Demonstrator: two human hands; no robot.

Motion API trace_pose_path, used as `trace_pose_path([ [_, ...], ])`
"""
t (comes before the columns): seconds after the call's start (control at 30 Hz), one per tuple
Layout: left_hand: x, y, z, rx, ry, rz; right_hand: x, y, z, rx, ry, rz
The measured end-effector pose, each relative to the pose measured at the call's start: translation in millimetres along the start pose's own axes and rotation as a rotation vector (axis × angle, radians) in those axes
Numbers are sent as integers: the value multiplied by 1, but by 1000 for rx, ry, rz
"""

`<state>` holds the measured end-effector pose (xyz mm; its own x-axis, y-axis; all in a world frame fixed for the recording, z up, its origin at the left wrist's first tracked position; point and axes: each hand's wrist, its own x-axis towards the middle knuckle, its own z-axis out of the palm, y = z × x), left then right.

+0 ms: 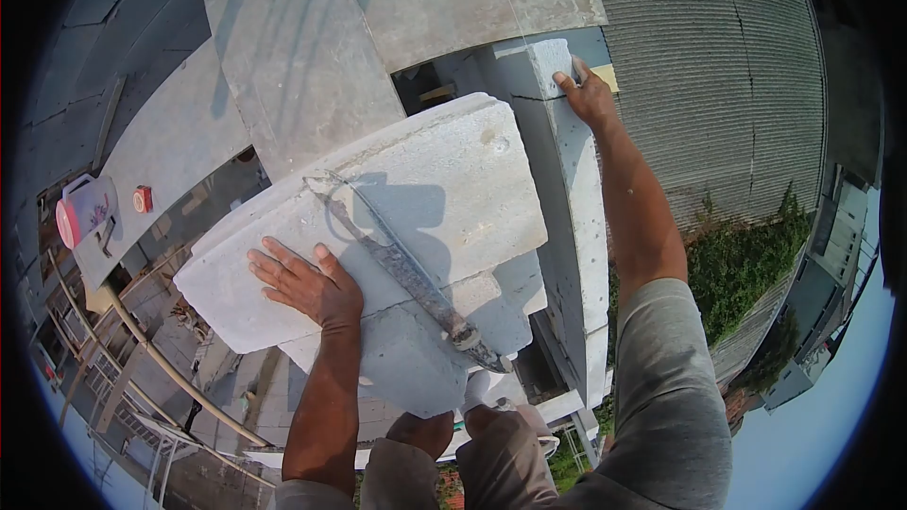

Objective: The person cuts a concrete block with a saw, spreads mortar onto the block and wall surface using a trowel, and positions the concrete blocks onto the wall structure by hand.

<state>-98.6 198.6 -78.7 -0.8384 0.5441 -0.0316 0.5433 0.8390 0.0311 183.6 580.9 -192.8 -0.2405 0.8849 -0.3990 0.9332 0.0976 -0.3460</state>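
Stacked pale blocks (453, 189) fill the middle of the head view. My left hand (307, 283) lies flat on the left part of the top block, fingers spread. Across the blocks rests a long, narrow hand saw (392, 260), its dirty blade slanting down to the right toward a handle end at the lower edge. My right hand (588, 94) is at the upper right, its fingers curled over the top end of a pale block wall (572, 179). Part of its fingers is hidden behind the edge.
Grey flat boards (302, 47) lie beyond the blocks. At the left are a pink and white jug (85, 211), a small red tape measure (142, 199) and bamboo poles (179, 378). A corrugated roof (709, 66) and green plants (746, 264) are on the right.
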Motion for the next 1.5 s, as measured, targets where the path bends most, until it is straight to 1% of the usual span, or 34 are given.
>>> trace_pose_path([
  [0.13, -1, -2, 3, -10, 8, 9, -1, -4, -2, -17, -9, 33],
  [0.23, 0, -4, 4, -1, -1, 6, -6, -8, -5, 27, -17, 58],
  [0.53, 1, -4, 5, -8, 10, 12, -8, -11, -3, 2, -35, 51],
  [0.63, -1, -4, 5, -18, 12, 11, -5, -6, 0, -9, -4, -16],
  [0.7, 1, -6, 6, -16, 24, 35, -10, -16, 3, 10, -54, 51],
  [0.77, 0, -6, 6, -8, 34, 40, -17, -15, 8, 49, 49, 13],
  [0.8, 0, -5, 7, -7, 43, 37, -14, -7, 24, 79, 172, -72],
  [0.9, 0, -4, 7, 0, 52, 46, -40, -33, 12, 0, 200, -154],
  [0.97, 0, -4, 7, 1, 55, 49, -54, -45, 6, -186, 167, -283],
  [1.07, 0, -4, 7, -4, 48, 44, -65, -46, 8, -298, 12, -272],
  [1.17, 1, -5, 6, -14, 10, 34, -66, -39, 17, -371, 35, -309],
  [1.37, 0, -6, 5, -34, -5, 36, -70, -33, 26, -408, 49, -318],
  [1.5, 1, -5, 6, -33, -1, 34, -71, -35, 24, -375, 38, -303],
])
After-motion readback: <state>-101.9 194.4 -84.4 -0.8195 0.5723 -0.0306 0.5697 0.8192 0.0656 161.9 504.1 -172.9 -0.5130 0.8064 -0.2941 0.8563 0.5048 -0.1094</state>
